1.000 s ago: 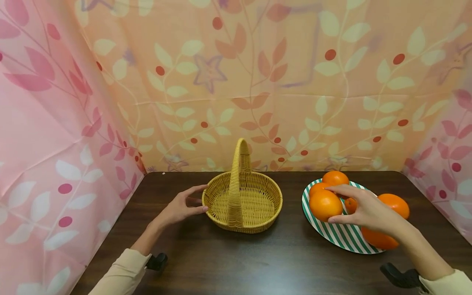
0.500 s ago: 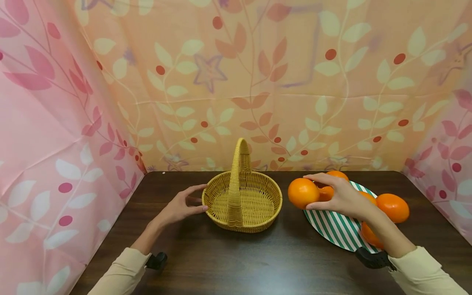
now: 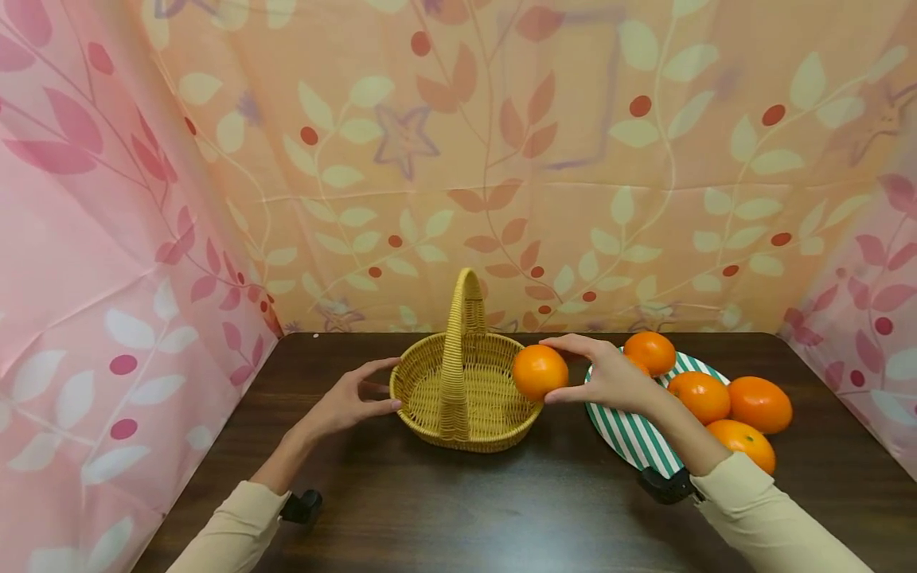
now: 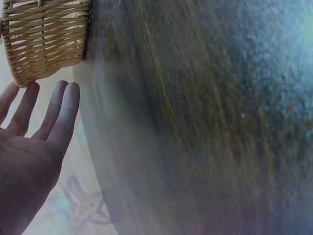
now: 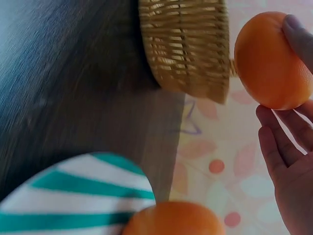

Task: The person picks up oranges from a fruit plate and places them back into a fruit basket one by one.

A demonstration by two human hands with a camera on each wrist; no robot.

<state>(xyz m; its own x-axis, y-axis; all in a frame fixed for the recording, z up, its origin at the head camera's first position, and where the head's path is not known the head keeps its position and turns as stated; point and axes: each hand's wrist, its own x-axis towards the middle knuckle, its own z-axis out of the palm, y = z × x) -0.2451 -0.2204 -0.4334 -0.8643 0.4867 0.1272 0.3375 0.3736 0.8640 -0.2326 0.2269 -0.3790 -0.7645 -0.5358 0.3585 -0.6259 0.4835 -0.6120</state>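
Note:
My right hand point(image 3: 609, 376) grips an orange point(image 3: 540, 372) between thumb and fingertips, at the right rim of a yellow wicker basket point(image 3: 423, 434). In the right wrist view the orange point(image 5: 271, 61) is above the level of the basket wall point(image 5: 186, 49). At the basket's left side, my left hand point(image 3: 353, 402) rests its fingertips on the rim, with thumb and fingers spread. The left wrist view shows those fingers point(image 4: 61, 115) nearly straight beside the woven wall point(image 4: 46, 41). A tall arched handle point(image 3: 454, 358) crosses the basket, whose visible floor holds nothing.
To the right lies a green-and-white striped plate point(image 3: 630, 442) bearing several more oranges point(image 3: 700, 396), partly behind my right forearm. All stand on a dark wooden table point(image 3: 430, 509). A patterned cloth point(image 3: 573, 199) hangs behind the table and along both sides.
My right hand has lifted the orange off the plate and carried it left to the basket's rim. The left hand and the basket have stayed in place.

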